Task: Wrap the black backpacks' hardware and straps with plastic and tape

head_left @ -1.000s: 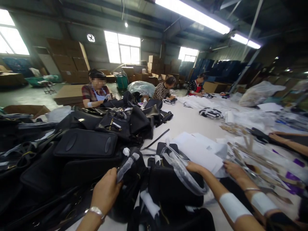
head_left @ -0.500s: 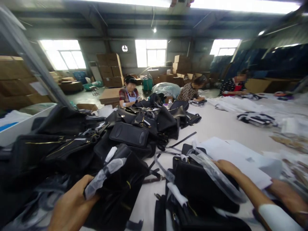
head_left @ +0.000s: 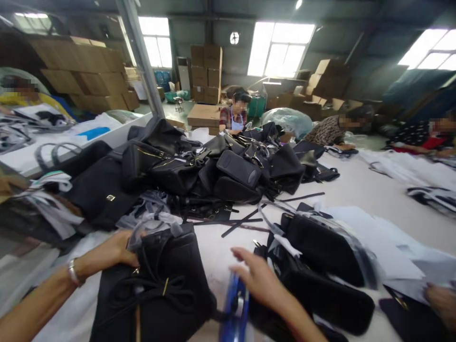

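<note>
My left hand (head_left: 124, 249) is closed around the top of a black handbag (head_left: 181, 270), beside its clear plastic-wrapped handle (head_left: 156, 223). The bag stands at the front of the table, with a black cord bow and a small gold piece on its front. My right hand (head_left: 261, 278), fingers stretched and apart, hovers over a blue object (head_left: 233, 308) to the right of that bag. Motion smears the blue object, so its kind does not show. Just right of this hand lie more black bags (head_left: 327, 251), with plastic-wrapped handles.
A large heap of black bags (head_left: 235, 168) covers the table's far left. Loose black straps (head_left: 245, 221) lie in the middle. White sheets (head_left: 377, 237) are on the right, near another person's hand (head_left: 441, 299). Several people sit around, with cardboard boxes (head_left: 206, 71) behind.
The view has swung left. My left hand has brought its bag nearer, front showing. My right hand has left the wrapped handle of the right-hand bags and moved to the blue object.
</note>
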Demonstrator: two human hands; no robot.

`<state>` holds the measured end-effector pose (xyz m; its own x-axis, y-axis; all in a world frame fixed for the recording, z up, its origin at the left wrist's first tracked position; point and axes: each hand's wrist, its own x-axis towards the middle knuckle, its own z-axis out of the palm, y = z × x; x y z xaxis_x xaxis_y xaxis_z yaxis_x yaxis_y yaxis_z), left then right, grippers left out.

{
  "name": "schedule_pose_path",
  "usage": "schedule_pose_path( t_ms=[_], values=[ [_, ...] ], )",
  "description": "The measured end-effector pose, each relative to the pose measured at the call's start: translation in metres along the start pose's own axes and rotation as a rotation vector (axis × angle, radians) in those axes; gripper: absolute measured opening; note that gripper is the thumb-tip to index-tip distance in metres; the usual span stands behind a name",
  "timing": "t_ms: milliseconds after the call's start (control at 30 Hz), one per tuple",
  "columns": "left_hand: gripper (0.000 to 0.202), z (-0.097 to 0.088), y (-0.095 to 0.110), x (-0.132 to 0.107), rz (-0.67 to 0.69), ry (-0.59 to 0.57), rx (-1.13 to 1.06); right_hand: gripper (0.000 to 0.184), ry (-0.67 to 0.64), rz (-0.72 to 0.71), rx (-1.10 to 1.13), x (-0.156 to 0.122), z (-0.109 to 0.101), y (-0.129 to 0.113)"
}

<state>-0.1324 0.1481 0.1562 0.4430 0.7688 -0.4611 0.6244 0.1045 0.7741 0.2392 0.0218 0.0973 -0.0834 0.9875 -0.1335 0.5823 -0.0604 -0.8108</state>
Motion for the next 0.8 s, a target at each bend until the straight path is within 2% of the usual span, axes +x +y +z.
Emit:
schedule_pose_path(
  t_ms=[67, 133, 200, 267, 367, 500, 667, 733, 800],
  values=[
    [0.023, 0.008, -0.04, 0.003, 0.036, -0.122, -0.062, 0.07, -0.192, 0.068, 0.206, -0.018, 0.081, -0.02],
    [0.024, 0.023, -0.084, 0.012, 0.003, -0.206, -0.082, 0.077, -0.27, 0.155, 0.387, -0.036, 0.149, -0.027],
    [0.025, 0.041, -0.126, 0.021, -0.044, -0.223, 0.001, 0.07, -0.252, 0.309, 0.43, -0.048, 0.198, -0.027],
    [0.024, 0.055, -0.156, 0.03, -0.041, -0.185, 0.099, 0.06, -0.177, 0.433, 0.391, -0.053, 0.227, -0.026],
    [0.028, 0.062, -0.178, 0.038, 0.003, -0.115, 0.148, 0.045, -0.03, 0.452, 0.384, -0.052, 0.245, -0.028],
    [0.027, 0.059, -0.181, 0.049, 0.046, -0.071, 0.166, 0.042, 0.079, 0.427, 0.437, -0.048, 0.25, -0.036],
    [0.043, 0.056, -0.183, 0.059, 0.087, 0.02, 0.159, 0.043, 0.095, 0.463, 0.51, -0.046, 0.251, -0.036],
    [0.051, 0.054, -0.185, 0.053, 0.111, 0.084, 0.144, 0.045, 0.092, 0.479, 0.492, -0.046, 0.25, -0.035],
    [0.049, 0.053, -0.188, 0.041, 0.146, 0.131, 0.124, 0.046, 0.082, 0.493, 0.463, -0.045, 0.249, -0.037]
  ],
)
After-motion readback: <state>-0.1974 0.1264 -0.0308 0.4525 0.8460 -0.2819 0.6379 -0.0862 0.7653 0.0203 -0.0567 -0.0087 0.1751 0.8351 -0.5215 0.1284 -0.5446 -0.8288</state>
